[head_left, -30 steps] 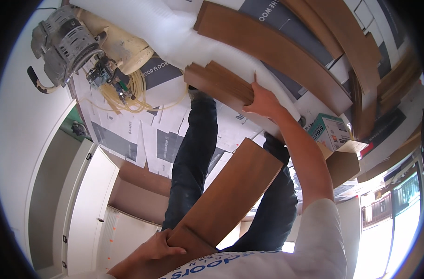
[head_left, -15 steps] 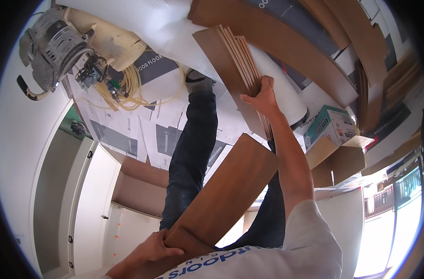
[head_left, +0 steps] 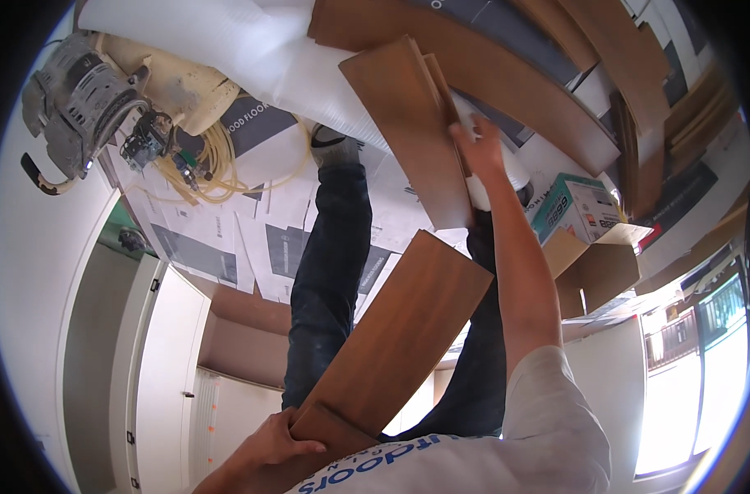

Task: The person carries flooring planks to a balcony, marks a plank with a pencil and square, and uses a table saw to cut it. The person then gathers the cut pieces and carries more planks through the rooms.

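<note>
A brown wood floor plank (head_left: 404, 317) slants across my lap. My left hand (head_left: 278, 438) grips its near end, where a shorter brown board piece (head_left: 334, 426) lies over it with my thumb on top. Ahead, a stack of similar planks (head_left: 404, 123) stands tilted, its broad face toward me. My right hand (head_left: 480, 150) is at that stack's right edge, thumb and fingers apart and slightly blurred. Whether the fingertips press on the edge is hard to make out.
A roll of white foam sheet (head_left: 251, 58) and long brown boards (head_left: 474, 70) lie ahead. At the left are a dusty power saw (head_left: 79, 99) and a coiled yellow hose (head_left: 214, 169). An open cardboard box (head_left: 593, 276) stands right, below a green-and-white carton (head_left: 577, 206). Printed sheets cover the floor.
The far plank stack has turned, showing its broad face instead of its layered edges. My right hand has loosened from it and shifted slightly up. The left hand stays on the near plank.
</note>
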Available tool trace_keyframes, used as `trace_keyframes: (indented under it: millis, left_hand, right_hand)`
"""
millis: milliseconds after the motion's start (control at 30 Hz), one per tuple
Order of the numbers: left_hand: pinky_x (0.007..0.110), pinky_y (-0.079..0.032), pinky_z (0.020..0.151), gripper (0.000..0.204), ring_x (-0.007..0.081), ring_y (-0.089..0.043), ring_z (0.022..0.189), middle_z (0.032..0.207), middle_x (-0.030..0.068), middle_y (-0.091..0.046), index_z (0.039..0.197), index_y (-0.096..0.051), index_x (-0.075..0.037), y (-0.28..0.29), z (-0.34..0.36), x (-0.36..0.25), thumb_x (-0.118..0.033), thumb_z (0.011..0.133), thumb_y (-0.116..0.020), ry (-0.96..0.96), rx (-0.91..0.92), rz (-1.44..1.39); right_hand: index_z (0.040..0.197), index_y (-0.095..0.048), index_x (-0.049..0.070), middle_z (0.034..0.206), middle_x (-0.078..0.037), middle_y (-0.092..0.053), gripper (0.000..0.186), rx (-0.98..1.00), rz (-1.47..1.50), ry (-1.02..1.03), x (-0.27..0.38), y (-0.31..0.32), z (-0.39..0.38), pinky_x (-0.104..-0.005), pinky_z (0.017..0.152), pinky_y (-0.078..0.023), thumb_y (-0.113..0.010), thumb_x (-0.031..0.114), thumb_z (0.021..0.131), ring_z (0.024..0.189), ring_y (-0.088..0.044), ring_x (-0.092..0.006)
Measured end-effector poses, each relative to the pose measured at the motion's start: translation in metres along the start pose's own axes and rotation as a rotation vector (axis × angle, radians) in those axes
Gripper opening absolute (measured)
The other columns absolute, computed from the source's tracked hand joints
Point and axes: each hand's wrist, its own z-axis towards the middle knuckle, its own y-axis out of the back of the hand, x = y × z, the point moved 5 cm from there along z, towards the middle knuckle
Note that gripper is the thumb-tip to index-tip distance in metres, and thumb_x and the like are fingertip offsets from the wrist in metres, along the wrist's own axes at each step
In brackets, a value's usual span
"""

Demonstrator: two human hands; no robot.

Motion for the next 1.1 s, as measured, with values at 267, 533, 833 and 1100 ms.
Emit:
trace_keyframes:
  millis: [267,533,833,1100]
  left_hand:
    - [0.037,-0.052,0.093,0.104,0.0346,-0.068,0.105,0.113,0.0245,-0.07,0.124,-0.058,0.005,0.005,0.009,-0.012,-0.073,0.059,-0.084,-0.017,0.034,0.042]
    - [0.037,-0.052,0.093,0.1,0.033,-0.069,0.104,0.113,0.0238,-0.07,0.122,-0.058,0.003,-0.003,0.002,-0.014,-0.072,0.061,-0.084,-0.025,-0.008,0.044]
    - [0.037,-0.053,0.092,0.103,0.0331,-0.069,0.101,0.112,0.0239,-0.07,0.123,-0.058,0.004,-0.009,0.006,-0.006,-0.074,0.06,-0.083,0.016,0.012,0.032]
    - [0.037,-0.053,0.091,0.105,0.0344,-0.069,0.103,0.113,0.0236,-0.07,0.123,-0.058,0.003,-0.002,0.008,-0.009,-0.077,0.059,-0.081,0.027,0.025,0.089]
  right_hand:
    - [0.104,-0.062,0.005,0.095,-0.012,-0.068,0.02,-0.063,1.367,-0.69,-0.137,0.02,0.068,-0.036,0.083,-0.054,-0.06,0.02,0.092,0.091,-0.067,-0.0235]
    - [0.102,-0.063,0.004,0.099,-0.02,-0.064,0.02,-0.593,-0.13,0.118,-0.049,0.04,0.049,-0.0477,0.088,-0.051,-0.064,0.015,0.086,0.098,-0.062,-0.0367]
    - [0.1,-0.063,0.003,0.102,-0.021,-0.064,0.014,-0.463,0.022,-0.009,-0.008,0.049,0.055,-0.0491,0.086,-0.051,-0.062,0.009,0.088,0.101,-0.06,-0.0448]
    - [0.13,-0.054,0.0,0.13,-0.026,-0.054,0.056,-0.115,0.28,-0.06,-0.013,-0.005,-0.019,-0.0454,0.098,-0.047,-0.073,0.031,0.088,0.118,-0.055,-0.0422]
